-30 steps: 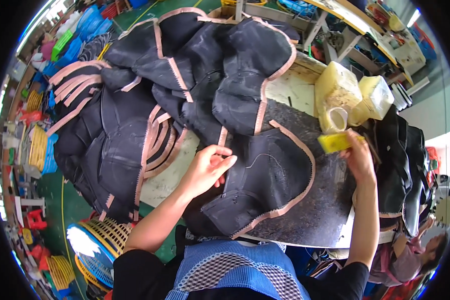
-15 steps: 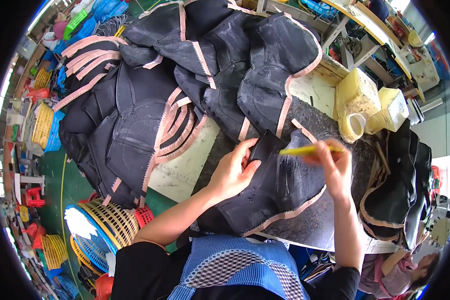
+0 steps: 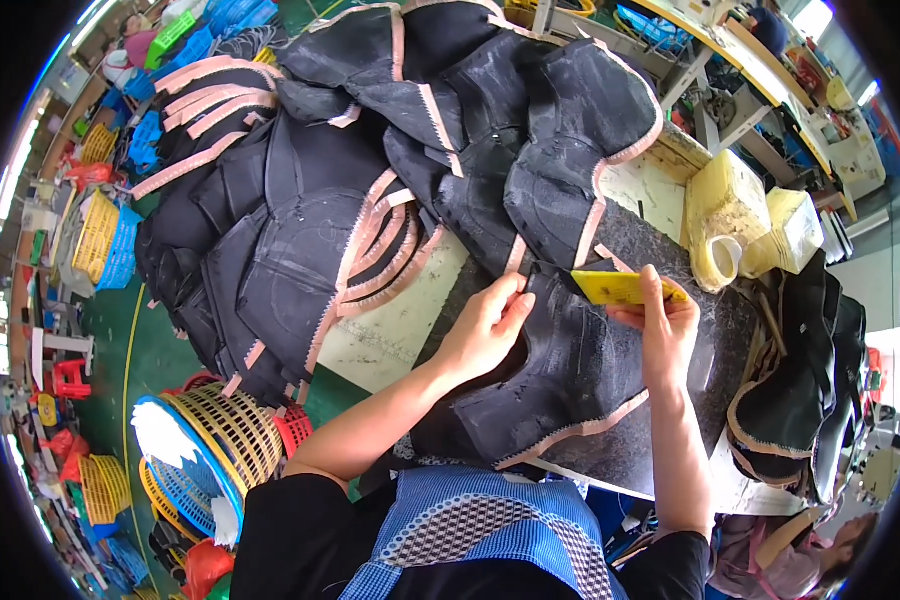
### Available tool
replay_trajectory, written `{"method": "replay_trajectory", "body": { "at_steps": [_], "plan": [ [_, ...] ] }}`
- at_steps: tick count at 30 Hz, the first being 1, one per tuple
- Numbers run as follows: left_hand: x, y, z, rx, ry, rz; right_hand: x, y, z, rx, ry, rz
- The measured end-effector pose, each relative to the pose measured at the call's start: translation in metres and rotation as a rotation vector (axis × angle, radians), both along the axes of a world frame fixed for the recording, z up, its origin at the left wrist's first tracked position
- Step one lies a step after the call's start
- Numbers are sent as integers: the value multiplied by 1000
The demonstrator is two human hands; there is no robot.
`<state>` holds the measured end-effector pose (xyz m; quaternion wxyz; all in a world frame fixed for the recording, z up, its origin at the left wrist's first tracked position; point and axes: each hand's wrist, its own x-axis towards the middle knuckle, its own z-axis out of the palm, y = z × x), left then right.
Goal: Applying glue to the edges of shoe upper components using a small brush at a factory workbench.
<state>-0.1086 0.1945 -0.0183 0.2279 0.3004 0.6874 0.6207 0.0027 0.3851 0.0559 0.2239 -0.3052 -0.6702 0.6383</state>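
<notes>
A black panel (image 3: 570, 345) with a pink zigzag-cut edging strip lies in front of me, its surface streaked with whitish marks. My left hand (image 3: 485, 325) is closed at its upper left edge, thumb and fingers pinching that edge. Over the panel's upper right, my right hand (image 3: 665, 318) grips a thin flat yellow scraper (image 3: 610, 288) between thumb and fingers. The scraper's free end points left, close to the panel's top edge; whether it touches I cannot tell. Similar black panels (image 3: 560, 190) overlap just beyond my hands.
A big pile of edged black panels (image 3: 300, 240) covers the left of the table. At right are yellow-crusted containers (image 3: 725, 200) and another black stack (image 3: 795, 370). Baskets (image 3: 220, 440) stand at lower left. Another person (image 3: 770, 550) sits at lower right.
The scraper has turned from edge-on to showing its flat face. The panel's lifted upper edge has come down flatter, with my left fingers now at that edge. The whole view has shifted slightly.
</notes>
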Motion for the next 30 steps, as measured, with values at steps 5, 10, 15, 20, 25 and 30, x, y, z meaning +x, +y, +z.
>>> {"method": "replay_trajectory", "body": {
  "at_steps": [5,10,15,20,25,30],
  "plan": [
    [5,-5,1,127,-141,-22,10,-22,28,116,85,49],
    [10,-6,3,142,-164,0,0,-37,16,229,34,149],
    [12,-7,7,265,-238,-21,1,-37,30,250,159,99],
    [5,0,3,405,-541,-20,21,-56,12,586,51,303],
    [2,19,3,530,-627,62,54,-63,6,325,-159,415],
    [-28,35,27,647,-570,-10,60,17,55,307,155,-94]
  ]
}}
